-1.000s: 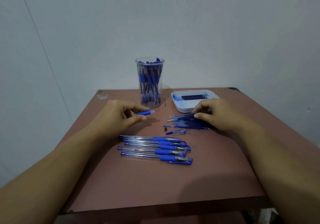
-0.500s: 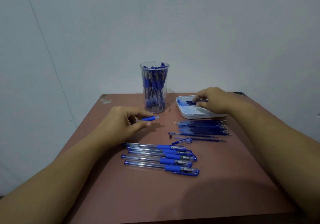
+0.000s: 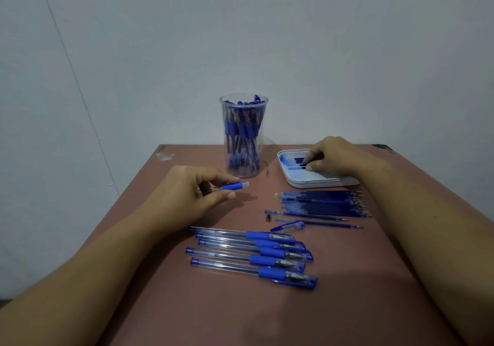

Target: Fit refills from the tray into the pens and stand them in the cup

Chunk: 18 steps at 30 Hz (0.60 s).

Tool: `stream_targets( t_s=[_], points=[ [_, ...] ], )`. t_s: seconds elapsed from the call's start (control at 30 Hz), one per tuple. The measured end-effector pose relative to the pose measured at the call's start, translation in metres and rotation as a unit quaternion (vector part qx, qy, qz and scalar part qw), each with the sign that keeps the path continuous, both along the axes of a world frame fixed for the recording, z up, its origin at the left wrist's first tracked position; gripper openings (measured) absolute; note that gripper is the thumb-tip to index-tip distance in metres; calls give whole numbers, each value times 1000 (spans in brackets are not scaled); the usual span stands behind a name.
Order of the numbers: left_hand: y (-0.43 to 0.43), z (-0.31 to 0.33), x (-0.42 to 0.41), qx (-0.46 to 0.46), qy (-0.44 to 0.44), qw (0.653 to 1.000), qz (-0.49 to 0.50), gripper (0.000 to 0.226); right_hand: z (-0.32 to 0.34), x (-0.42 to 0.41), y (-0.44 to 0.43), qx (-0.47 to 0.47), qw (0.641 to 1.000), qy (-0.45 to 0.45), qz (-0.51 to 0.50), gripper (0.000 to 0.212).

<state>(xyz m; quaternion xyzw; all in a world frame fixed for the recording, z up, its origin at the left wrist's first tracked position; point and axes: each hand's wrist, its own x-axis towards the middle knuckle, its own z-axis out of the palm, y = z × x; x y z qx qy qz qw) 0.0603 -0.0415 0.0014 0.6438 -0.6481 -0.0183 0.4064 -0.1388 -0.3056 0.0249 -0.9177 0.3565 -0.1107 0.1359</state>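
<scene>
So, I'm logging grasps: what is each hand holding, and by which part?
Left hand pinches a pen barrel at its blue grip end. Right hand touches refills in the tray; a hold cannot be told.

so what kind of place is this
Probably a makeshift pen-assembly spot indoors: a brown table against a bare wall, a clear cup full of pens, and a white tray of refills.

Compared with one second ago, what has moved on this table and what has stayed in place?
The right hand left the refill pile on the table and moved away to the white tray, where its fingers now pinch at the tray refills. The left hand still holds the pen barrel; cup, loose cap and row of pens lie unchanged.
</scene>
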Motion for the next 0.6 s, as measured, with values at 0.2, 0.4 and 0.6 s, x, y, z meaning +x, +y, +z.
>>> stream_targets(
  t_s=[0.2,0.4,0.6],
  points=[
    [1,3,-2,-2,-8,1000,4,30,1,3,2,-34,999,30,5,4],
    [0,1,0,-3,-8,1000,5,29,1,6,-3,-40,997,67,3,6],
    [0,0,1,-6,-9,1000,6,29,1,2,-1,-20,998,51,26,9]
  ],
)
